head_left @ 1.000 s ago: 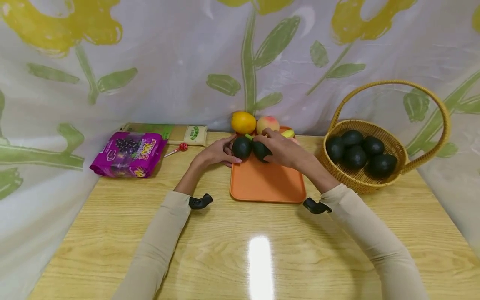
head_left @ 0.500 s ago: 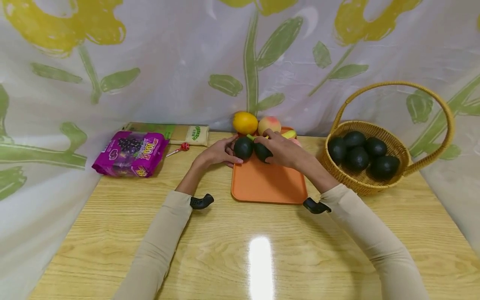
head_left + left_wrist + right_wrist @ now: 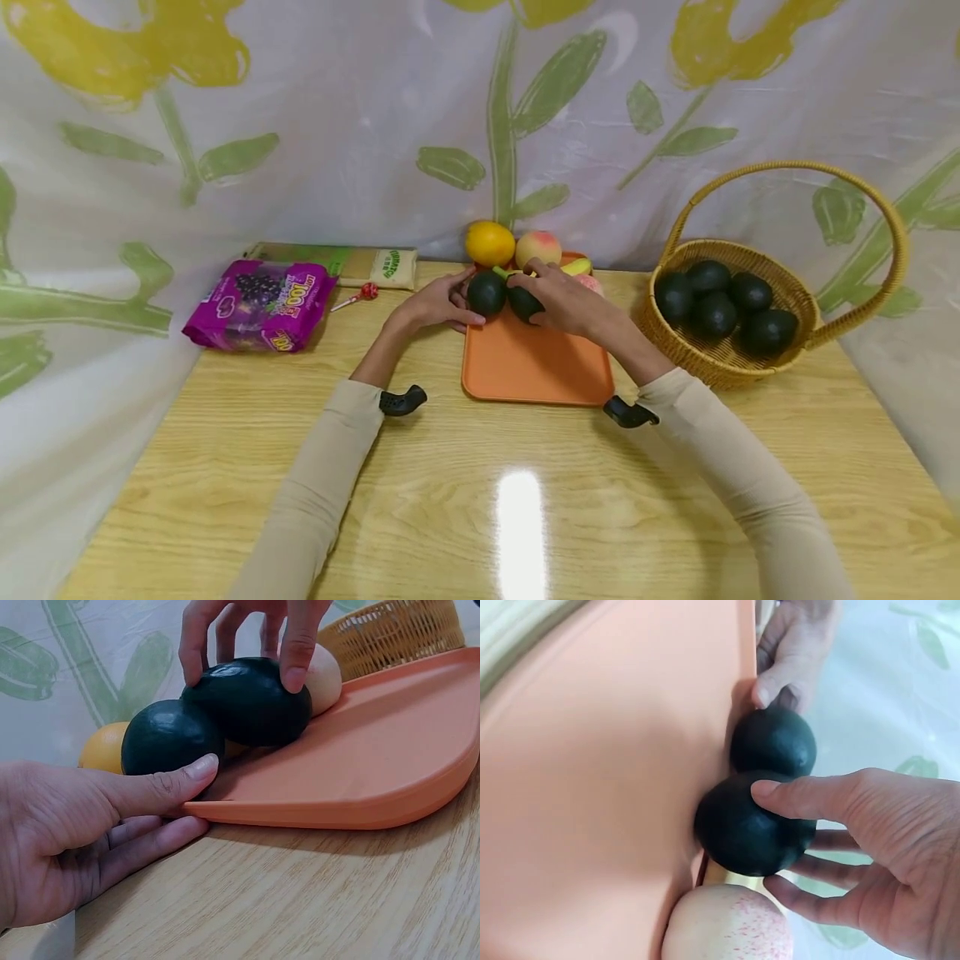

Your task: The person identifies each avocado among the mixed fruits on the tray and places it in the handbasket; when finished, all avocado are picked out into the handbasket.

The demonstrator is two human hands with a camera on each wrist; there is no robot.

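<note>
Two dark green avocados sit side by side towards the back of an orange tray [image 3: 536,371]. My left hand [image 3: 438,302] curls round the side of the left avocado [image 3: 486,293]. In the left wrist view its thumb lies across that avocado's lower front, and other fingers are at the tray's outer rim. My right hand [image 3: 562,298] grips the right avocado [image 3: 742,829] from above, with the thumb on the near side and the fingers on the far side. The two avocados meet in the right wrist view. Behind them are a yellow fruit [image 3: 490,243] and a peach [image 3: 538,248].
At the right stands a wicker basket [image 3: 720,367] with a tall handle, holding several more avocados [image 3: 714,315]. A purple snack bag [image 3: 258,307], a lollipop [image 3: 367,291] and a flat beige-green packet [image 3: 393,268] lie at the left. A flowered cloth [image 3: 337,150] hangs behind the table.
</note>
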